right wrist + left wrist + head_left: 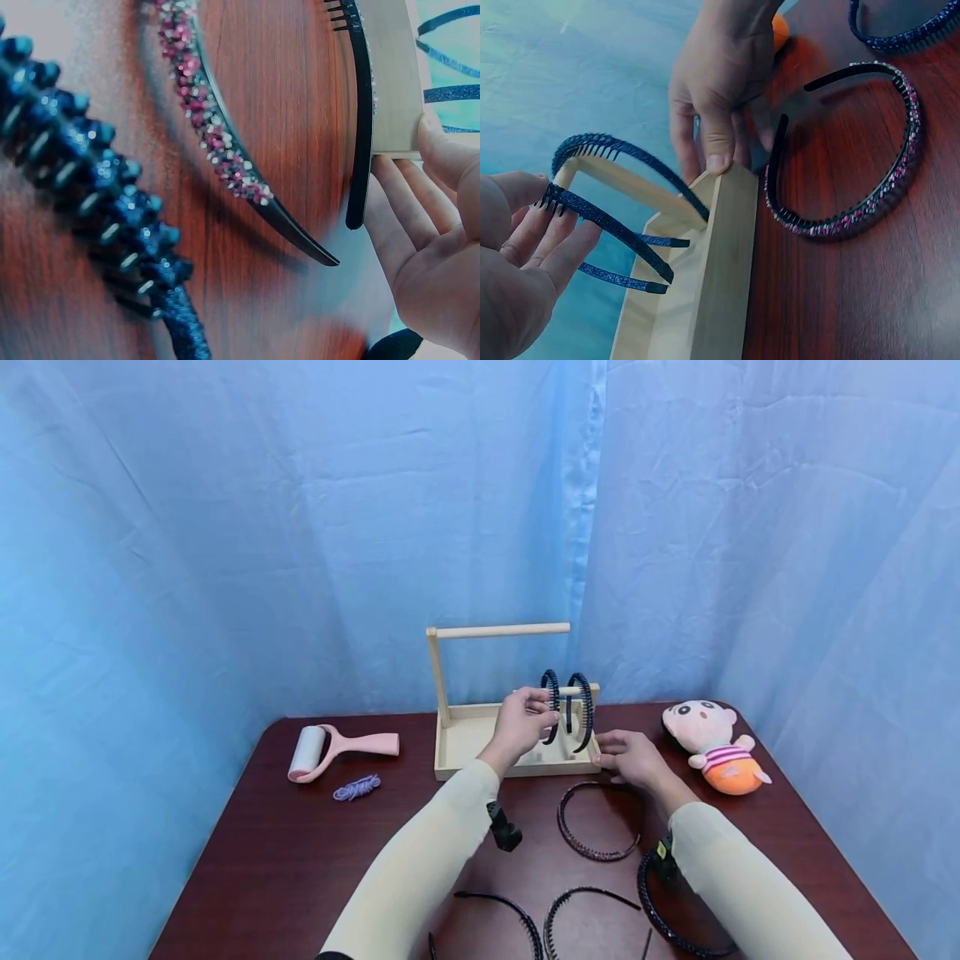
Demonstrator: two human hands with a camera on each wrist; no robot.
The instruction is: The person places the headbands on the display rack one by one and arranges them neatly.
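Observation:
A light wooden stand [468, 772], with a tray base, a tall bar and a lower bar, sits at the back of the table. My left hand [522, 724] pinches a dark blue glittery toothed headband [619, 231] between thumb and fingers, at the lower bar's free end. Another blue headband [585, 714] hangs over that bar, farther right. At the tray's right front corner, my right hand [633, 758] grips the wood, thumb [718, 154] on the edge and fingers round the side. A headband with pink and silver sparkles [840, 227] lies just in front of the tray.
Several more dark headbands, one of them blue [663, 927], lie toward the front edge. A pink-handled lint roller [360, 744] and a bundle of lilac cord [357, 788] are on the left. On the right lies a plush doll [716, 750]. Blue curtains [375, 527] hang behind the table.

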